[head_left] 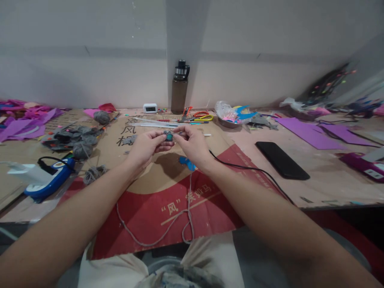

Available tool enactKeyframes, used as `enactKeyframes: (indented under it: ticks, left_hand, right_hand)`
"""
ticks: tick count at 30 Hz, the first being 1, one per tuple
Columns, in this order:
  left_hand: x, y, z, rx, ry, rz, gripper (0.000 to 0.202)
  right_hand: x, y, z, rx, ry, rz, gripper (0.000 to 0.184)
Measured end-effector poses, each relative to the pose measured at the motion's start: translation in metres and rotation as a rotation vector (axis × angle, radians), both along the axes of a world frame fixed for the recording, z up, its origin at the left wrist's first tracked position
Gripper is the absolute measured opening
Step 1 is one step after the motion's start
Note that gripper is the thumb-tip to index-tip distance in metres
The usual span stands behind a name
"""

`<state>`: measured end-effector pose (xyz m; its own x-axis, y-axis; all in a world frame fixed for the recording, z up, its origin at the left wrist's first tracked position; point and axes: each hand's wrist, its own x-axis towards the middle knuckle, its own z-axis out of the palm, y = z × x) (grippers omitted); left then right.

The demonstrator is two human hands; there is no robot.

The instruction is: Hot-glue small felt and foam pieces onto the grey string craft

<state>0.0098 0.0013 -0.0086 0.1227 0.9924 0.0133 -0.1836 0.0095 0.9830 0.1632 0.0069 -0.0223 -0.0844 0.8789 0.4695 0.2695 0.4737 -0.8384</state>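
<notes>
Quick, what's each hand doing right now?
Left hand: closed, holding a small teal-and-grey piece.
Right hand: fingers curled at the same piece; whether they grip it cannot be told.

The yarn [82,151] looks fuzzy, the cardboard [145,183] smooth and perhaps matt.

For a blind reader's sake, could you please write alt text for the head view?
A person's left hand and right hand hold a small teal-and-grey piece over red-and-tan cardboard. Farther back stands a brown translucent bottle; a flat black rectangular device lies to the right.
</notes>
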Motion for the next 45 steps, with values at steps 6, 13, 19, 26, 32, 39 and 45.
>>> enactKeyframes:
  ticks: [6,13,19,26,32,39,45]
  left_hand:
    - [0.000,-0.003,0.000,0.013,0.102,0.016,0.009]
    - [0.000,-0.002,-0.003,0.100,0.187,0.068,0.013]
    - [-0.001,-0.003,-0.003,0.166,0.284,0.024,0.021]
    - [0.004,-0.009,0.001,0.213,0.349,0.012,0.018]
    - [0.007,-0.012,0.003,0.199,0.397,0.035,0.014]
    - [0.006,-0.011,0.003,0.173,0.378,0.044,0.011]
    - [0.006,-0.012,0.006,0.140,0.308,0.078,0.010]
  right_hand:
    - [0.003,0.009,-0.001,-0.002,0.049,-0.022,0.017]
    - [0.005,0.004,-0.001,0.195,-0.229,-0.189,0.013]
    - [0.004,-0.008,0.004,0.441,-0.520,-0.267,0.017]
    - [0.004,-0.005,0.002,0.408,-0.550,-0.248,0.005]
    - [0.000,-0.001,0.003,0.193,-0.327,-0.162,0.005]
    - [0.001,0.004,-0.002,0.145,-0.183,-0.095,0.015]
    - [0.000,0.005,-0.004,0.076,-0.091,0.001,0.013]
